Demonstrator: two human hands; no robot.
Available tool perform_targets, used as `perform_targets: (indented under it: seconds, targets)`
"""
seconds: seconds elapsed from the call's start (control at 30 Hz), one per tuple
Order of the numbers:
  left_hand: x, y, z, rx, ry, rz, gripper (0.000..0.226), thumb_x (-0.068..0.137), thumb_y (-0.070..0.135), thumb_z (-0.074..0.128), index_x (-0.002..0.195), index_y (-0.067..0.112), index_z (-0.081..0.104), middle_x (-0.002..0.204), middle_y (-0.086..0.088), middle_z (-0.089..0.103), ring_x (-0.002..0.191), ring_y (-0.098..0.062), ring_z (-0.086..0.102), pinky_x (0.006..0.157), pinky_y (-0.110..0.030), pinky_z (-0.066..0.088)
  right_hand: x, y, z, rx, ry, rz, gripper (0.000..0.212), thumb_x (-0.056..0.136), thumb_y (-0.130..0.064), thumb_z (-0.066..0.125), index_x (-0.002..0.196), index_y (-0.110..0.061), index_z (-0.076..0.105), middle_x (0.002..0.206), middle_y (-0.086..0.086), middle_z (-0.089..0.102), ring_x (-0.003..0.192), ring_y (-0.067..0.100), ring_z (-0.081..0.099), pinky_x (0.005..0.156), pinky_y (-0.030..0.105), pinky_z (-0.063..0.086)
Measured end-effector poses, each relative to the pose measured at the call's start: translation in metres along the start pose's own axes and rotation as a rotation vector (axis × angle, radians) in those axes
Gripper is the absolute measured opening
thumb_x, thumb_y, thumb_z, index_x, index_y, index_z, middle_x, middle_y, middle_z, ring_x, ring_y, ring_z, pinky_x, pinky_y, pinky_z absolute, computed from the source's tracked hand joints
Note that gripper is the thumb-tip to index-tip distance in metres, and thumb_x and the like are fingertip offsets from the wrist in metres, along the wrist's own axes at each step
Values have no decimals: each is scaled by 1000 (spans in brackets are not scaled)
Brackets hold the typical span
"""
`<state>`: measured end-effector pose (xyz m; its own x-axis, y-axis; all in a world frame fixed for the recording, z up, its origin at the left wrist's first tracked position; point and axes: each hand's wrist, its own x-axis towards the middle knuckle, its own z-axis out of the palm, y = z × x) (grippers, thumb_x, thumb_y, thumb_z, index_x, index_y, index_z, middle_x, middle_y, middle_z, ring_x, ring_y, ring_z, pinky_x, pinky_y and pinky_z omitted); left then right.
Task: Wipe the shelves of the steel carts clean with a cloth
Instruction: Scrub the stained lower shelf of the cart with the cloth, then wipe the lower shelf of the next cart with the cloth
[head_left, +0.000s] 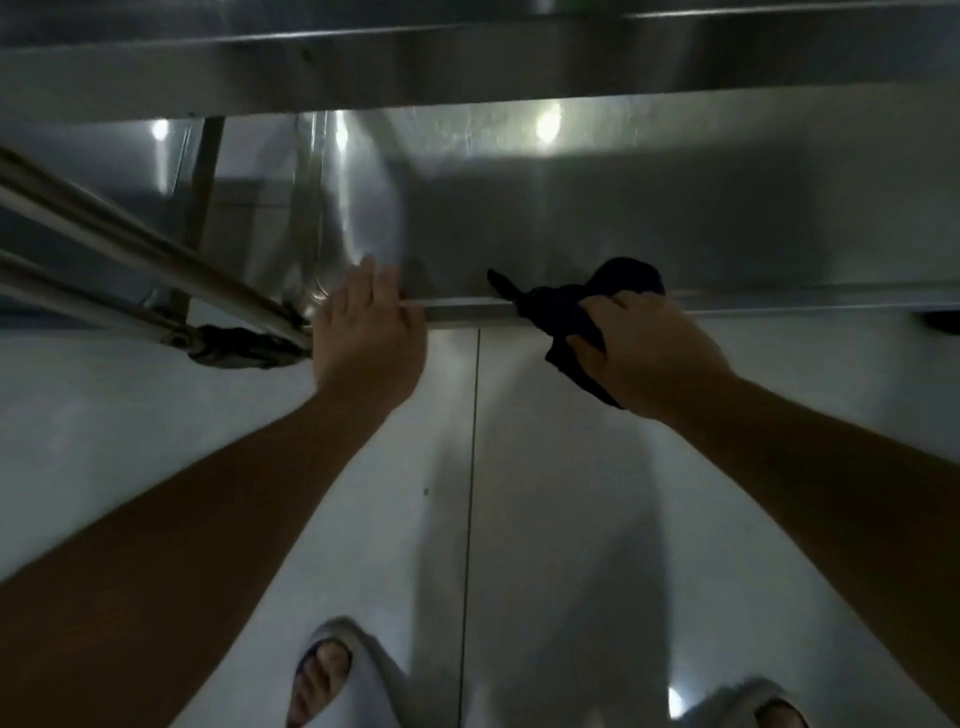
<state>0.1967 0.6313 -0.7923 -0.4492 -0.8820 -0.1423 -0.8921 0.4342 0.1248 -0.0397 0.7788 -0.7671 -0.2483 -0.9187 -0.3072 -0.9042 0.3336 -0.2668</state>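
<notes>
Your left hand (366, 332) braces on the shiny steel cart shelf's front lip (467, 310) while your right hand (649, 353) clutches the bunched dark cloth (571, 306), probably to scrub that edge.

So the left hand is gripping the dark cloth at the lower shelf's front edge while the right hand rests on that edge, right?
Not quite: the hands are swapped. The head view shows the right hand gripping the dark cloth at the lower shelf's front edge, while the left hand rests on that edge.

- The left hand (366, 332), at mid-frame left of centre, lies palm down with fingers fairly straight, forearm running in from the lower left.
- The right hand (641, 348), right of centre, has its fingers curled tight, forearm entering from the right edge.
</notes>
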Motion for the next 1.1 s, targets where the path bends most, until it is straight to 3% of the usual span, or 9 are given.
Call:
perform_targets:
  seconds: [0.07,0.13,0.23,0.4,0.6,0.73,0.97,1.1]
  targets:
    - [-31,23,-6,-23,-57,86,52,107,43,41,152,17,44,159,-9,44,146,-29,43,120,-51,37,-27,-8,-3,65,-87,67,36,105,-47,46,118,-15,58,101,9,61,86,27,55,72,39,50]
    - [-63,41,-15,-28,-224,95,48,104,40,48,147,19,51,147,-6,56,132,-26,55,110,-46,44,-63,-16,0,81,-211,145,31,104,-47,46,110,-18,56,91,5,57,79,27,58,70,38,52]
    - [-115,63,-40,83,-445,119,40,101,36,48,135,19,58,125,-6,65,111,-26,62,93,-44,51,-128,-19,-4,91,-381,234,34,105,-43,48,115,-12,56,83,4,53,78,30,59,71,38,52]
    - [-193,94,-115,165,-694,174,40,100,34,44,137,20,52,122,-3,61,110,-25,58,84,-40,41,-228,-25,-57,124,-532,325,30,104,-41,48,111,-12,56,75,-2,47,75,26,58,68,36,49]
    - [-209,159,-230,179,-730,196,42,99,36,46,137,19,54,121,-5,64,111,-28,60,85,-40,43,-292,-30,-179,120,-545,418,28,103,-41,49,114,-16,55,86,2,55,81,26,61,75,40,57]
    - [-218,213,-311,195,-799,243,40,104,37,42,138,19,49,128,-7,58,118,-30,55,92,-43,42,-314,-23,-273,120,-527,435,30,104,-40,48,117,-15,55,94,4,59,85,26,62,74,35,53]
    - [-230,326,-447,217,-684,366,33,104,34,43,131,17,53,123,-5,59,113,-27,56,87,-41,41,-363,9,-440,147,-387,444,27,100,-36,52,110,-13,61,91,7,64,76,26,64,73,41,60]
    - [-243,389,-522,182,-635,395,37,105,34,41,138,20,50,129,-4,58,117,-26,56,85,-40,38,-412,29,-533,131,-353,393,26,106,-31,50,130,-23,57,105,11,65,85,28,66,79,40,58]
